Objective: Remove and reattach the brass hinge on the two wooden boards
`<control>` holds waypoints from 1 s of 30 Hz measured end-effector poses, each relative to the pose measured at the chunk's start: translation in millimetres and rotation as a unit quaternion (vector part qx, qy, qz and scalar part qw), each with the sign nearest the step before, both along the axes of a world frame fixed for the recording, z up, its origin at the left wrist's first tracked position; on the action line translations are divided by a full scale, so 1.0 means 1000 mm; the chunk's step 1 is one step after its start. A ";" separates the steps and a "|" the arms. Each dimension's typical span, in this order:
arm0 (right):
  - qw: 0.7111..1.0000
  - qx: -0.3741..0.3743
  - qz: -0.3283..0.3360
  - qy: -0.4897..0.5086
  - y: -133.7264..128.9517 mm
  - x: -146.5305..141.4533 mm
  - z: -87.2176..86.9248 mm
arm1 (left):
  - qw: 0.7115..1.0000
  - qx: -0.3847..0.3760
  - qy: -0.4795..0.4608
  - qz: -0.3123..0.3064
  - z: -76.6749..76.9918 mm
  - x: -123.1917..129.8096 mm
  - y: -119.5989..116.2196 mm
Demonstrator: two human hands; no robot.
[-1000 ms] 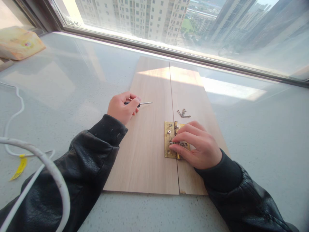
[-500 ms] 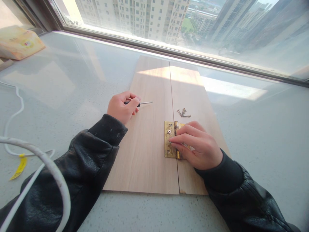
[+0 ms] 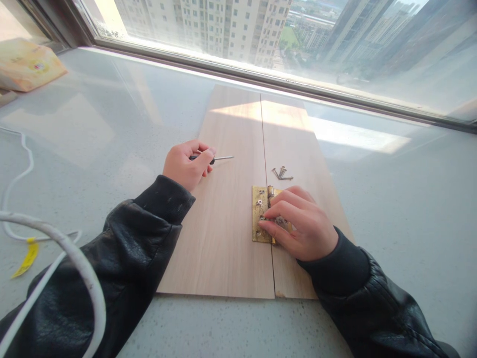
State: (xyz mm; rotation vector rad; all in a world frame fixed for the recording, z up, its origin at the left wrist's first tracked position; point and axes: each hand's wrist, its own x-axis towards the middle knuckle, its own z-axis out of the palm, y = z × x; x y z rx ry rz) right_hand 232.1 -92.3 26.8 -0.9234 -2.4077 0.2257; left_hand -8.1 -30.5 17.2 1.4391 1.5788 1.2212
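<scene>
Two pale wooden boards, the left board and the right board, lie side by side. A brass hinge spans their seam, with a screw standing in its left leaf. My right hand is over the hinge's right leaf, partly hiding it; thumb and forefinger pinch a small screw at a hole of the left leaf. My left hand is closed around a screwdriver, its shaft pointing right above the left board. Several loose screws lie on the right board above the hinge.
A white cable with a yellow tag loops at the left, passing over my left sleeve. An orange-yellow package sits at the back left. The window frame runs behind the boards.
My right thumb and forefinger have shifted slightly at the hinge's left leaf. My left hand keeps its hold on the screwdriver. The whole view has moved a little.
</scene>
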 end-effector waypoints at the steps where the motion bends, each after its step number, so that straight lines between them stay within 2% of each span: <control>1: 1.000 -0.002 0.003 0.002 0.000 0.000 0.000 | 1.000 0.000 0.001 0.001 0.000 0.000 0.000; 14: 0.999 0.008 0.032 0.028 0.001 0.001 0.000 | 1.000 0.009 -0.003 0.002 -0.001 0.000 0.000; 23: 1.000 0.000 0.005 0.006 0.000 0.000 0.000 | 1.000 0.006 -0.007 0.004 -0.002 -0.001 0.000; 30: 0.999 0.011 0.023 0.025 0.000 0.000 0.000 | 1.000 0.007 -0.006 0.008 -0.001 0.001 -0.001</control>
